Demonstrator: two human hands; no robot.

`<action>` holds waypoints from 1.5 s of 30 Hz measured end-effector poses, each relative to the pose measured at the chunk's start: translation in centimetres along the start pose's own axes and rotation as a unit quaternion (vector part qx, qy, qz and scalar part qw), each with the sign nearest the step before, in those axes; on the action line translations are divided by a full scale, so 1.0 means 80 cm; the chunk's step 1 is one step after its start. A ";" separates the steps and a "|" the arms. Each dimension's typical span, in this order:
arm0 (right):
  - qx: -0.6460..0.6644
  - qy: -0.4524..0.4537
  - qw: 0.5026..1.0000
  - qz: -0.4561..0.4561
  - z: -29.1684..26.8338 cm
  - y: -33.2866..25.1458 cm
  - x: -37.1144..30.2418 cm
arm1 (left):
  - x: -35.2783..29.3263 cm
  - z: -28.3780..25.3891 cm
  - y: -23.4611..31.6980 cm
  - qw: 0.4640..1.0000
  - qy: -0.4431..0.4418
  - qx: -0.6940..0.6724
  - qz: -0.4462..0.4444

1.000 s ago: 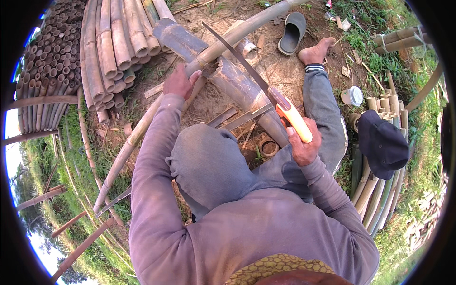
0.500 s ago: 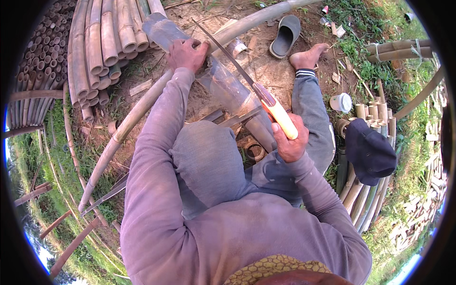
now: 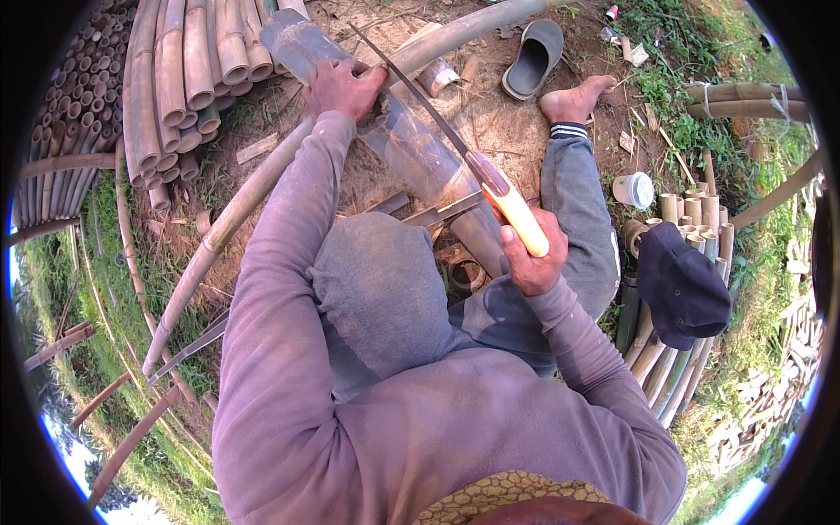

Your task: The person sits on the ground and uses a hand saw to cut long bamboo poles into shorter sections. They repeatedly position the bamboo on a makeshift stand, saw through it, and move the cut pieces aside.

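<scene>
A long bamboo pole point(image 3: 254, 206) runs from the lower left to the upper right in front of me. My left hand point(image 3: 343, 90) is closed around it near its middle. In my right hand point(image 3: 536, 252) is a hand saw point(image 3: 516, 217), gripped by its yellow-orange handle. Its narrow dark blade slants up and left and crosses the pole just right of my left hand. I cannot tell how deep the teeth sit. Beneath the pole lies a worn greyish support point(image 3: 424, 157) that reaches back toward my legs.
Cut bamboo poles point(image 3: 188, 61) are stacked at the far left. On the right, a dark cap point(image 3: 682, 284) rests on upright bamboo pieces point(image 3: 691, 210), with a white lidded cup point(image 3: 633, 189) nearby. A clog point(image 3: 532, 59) lies beyond my bare foot point(image 3: 577, 98). Another blade point(image 3: 188, 348) lies at left.
The saw blade's tip has shifted slightly up and left across the pole. Both hands keep their holds in nearly the same places.
</scene>
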State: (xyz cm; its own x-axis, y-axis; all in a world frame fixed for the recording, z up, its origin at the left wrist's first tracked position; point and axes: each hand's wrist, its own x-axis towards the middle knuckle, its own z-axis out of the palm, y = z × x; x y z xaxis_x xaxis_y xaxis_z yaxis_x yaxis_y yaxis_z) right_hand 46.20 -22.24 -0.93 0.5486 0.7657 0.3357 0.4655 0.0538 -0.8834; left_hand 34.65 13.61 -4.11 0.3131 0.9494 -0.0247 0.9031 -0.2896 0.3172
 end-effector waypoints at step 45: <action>0.059 -0.045 0.995 0.073 0.061 -0.009 0.077 | -0.056 -0.047 -0.102 0.986 -0.105 0.132 0.008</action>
State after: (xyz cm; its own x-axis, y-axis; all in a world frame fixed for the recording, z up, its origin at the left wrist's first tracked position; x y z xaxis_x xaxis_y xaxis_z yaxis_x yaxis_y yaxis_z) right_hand 45.87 -14.43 0.22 0.5367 0.8253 0.1754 0.2985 0.0088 -0.9544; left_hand 24.74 12.17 -3.02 0.3564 0.9065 -0.2262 0.9341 -0.3516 0.0624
